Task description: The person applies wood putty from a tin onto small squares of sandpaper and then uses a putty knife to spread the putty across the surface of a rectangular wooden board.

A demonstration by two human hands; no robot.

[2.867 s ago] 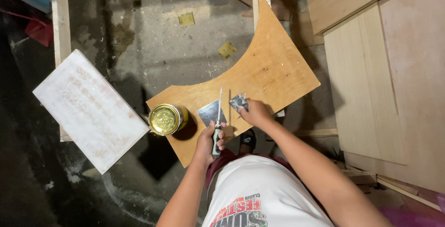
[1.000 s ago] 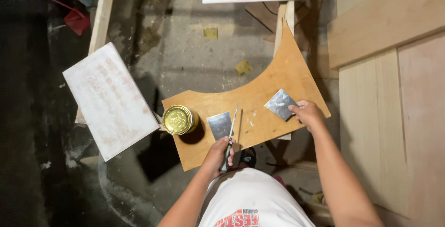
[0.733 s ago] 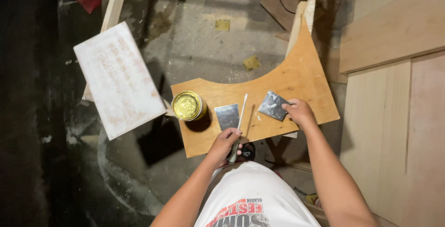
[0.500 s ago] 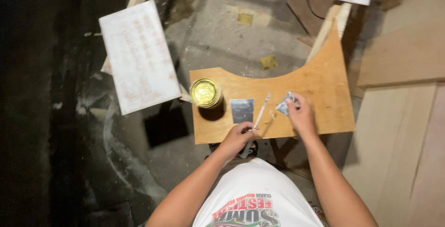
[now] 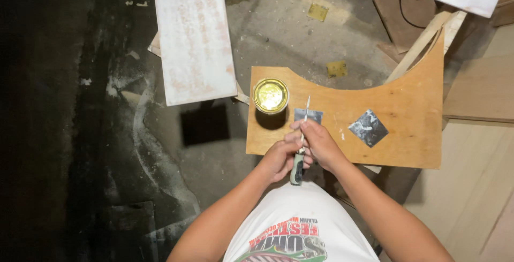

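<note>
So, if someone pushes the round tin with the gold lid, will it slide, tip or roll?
The round tin stands upright on the curved plywood board, lid shut, so it would probably slide rather than roll. It looks squat and wide, so tipping seems unlikely. It sits close to the board's left edge, so a leftward push might send it off.

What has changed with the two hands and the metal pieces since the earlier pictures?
The right hand let go of the metal piece, which now lies alone on the board, and moved left to the screwdriver. The left hand still grips its handle. The can and the second metal piece stayed in place.
</note>
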